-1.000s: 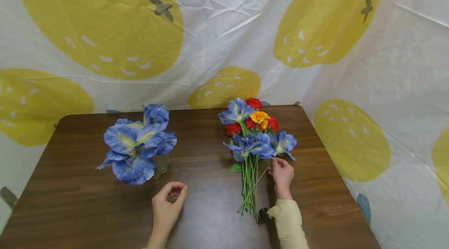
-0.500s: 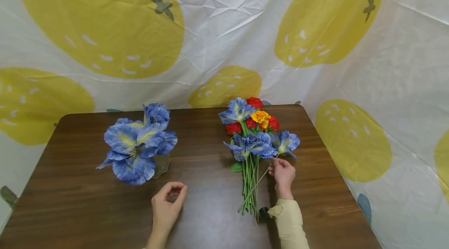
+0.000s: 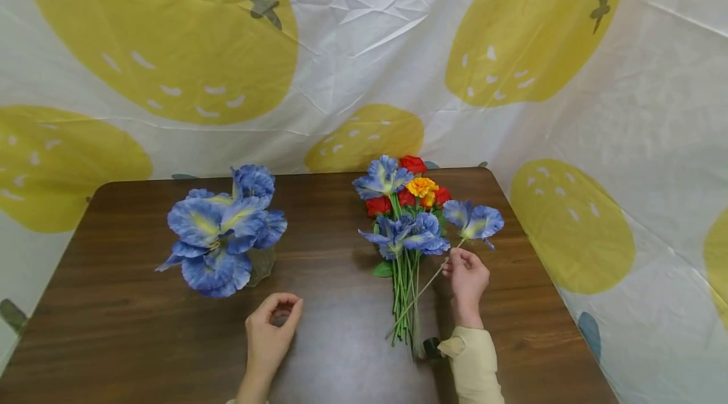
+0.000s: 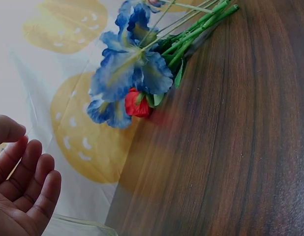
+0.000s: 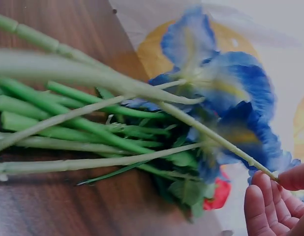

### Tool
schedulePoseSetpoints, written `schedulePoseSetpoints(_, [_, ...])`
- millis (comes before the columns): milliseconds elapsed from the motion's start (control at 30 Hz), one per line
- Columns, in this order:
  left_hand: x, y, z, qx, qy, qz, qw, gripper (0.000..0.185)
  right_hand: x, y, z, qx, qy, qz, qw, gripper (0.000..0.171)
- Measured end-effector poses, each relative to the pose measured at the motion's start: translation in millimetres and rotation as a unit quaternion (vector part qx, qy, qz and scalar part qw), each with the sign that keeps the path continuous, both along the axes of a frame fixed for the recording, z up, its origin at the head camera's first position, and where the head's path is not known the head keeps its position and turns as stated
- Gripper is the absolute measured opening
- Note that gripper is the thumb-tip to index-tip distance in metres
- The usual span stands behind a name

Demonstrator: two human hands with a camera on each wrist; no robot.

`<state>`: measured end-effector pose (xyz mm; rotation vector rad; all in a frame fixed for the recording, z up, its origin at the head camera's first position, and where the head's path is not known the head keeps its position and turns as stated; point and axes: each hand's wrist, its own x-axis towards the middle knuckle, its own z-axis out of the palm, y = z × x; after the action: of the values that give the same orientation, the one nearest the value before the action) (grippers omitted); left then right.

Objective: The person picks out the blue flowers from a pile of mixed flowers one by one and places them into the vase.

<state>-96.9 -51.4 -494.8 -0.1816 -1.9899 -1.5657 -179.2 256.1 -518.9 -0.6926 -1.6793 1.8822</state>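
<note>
From the head camera, my right hand [image 3: 467, 277] pinches the thin stem of a blue flower [image 3: 474, 220], just under its bloom, at the right edge of the bunch of flowers [image 3: 405, 227] lying on the brown table [image 3: 341, 341]. The bloom is tilted up to the right of the bunch, while the stem's lower end trails back among the other stems. My left hand [image 3: 273, 328] rests on the table nearer me, fingers loosely curled, gripping nothing. Far left stands a glass vase [image 3: 261, 265] holding big blue blooms.

From the left wrist, my palm and fingers [image 4: 24, 196] are relaxed and empty, with a glass rim just below them. The bunch lies across the wood beyond.

From the right wrist, my fingertips [image 5: 270, 201] close on the pale stem [image 5: 211, 132], which runs out over the green stems below.

I judge this to be the picking-out step: one flower is being separated from the pile. The next move calls for lifting it clear without dragging the neighbouring stems, then carrying it left toward the vase.
</note>
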Motion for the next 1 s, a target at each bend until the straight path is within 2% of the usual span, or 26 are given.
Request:
schedulePoseSetpoints(233, [-1.1, 0.4, 0.7, 0.001, -0.004, -0.001, 1.0000, 0.015, 3.4, 1.2, 18.5, 0.027, 0.046, -0.019, 0.998, 0.018])
schedulePoseSetpoints(500, [-0.9, 1.2, 2.3, -0.003, 0.002, -0.004, 1.0000, 0.015, 9.4, 4.4, 33.4, 0.017, 0.085, -0.031, 0.996, 0.005])
schedulePoseSetpoints(633, [-1.2, 1.3, 2.1, -0.005, 0.004, -0.004, 1.0000, 0.015, 13.0, -2.1, 42.0, 0.013, 0.096, -0.018, 0.995, 0.004])
schedulePoseSetpoints(833, [-1.7, 1.6, 1.4, -0.002, -0.001, -0.009, 1.0000, 0.015, 18.8, -18.3, 53.3, 0.019, 0.116, 0.013, 0.993, 0.012])
schedulePoseSetpoints(1000, [-1.5, 1.6, 0.6, -0.007, -0.002, -0.004, 1.0000, 0.015, 23.8, -33.1, 59.0, 0.027, 0.130, 0.045, 0.990, 0.008])
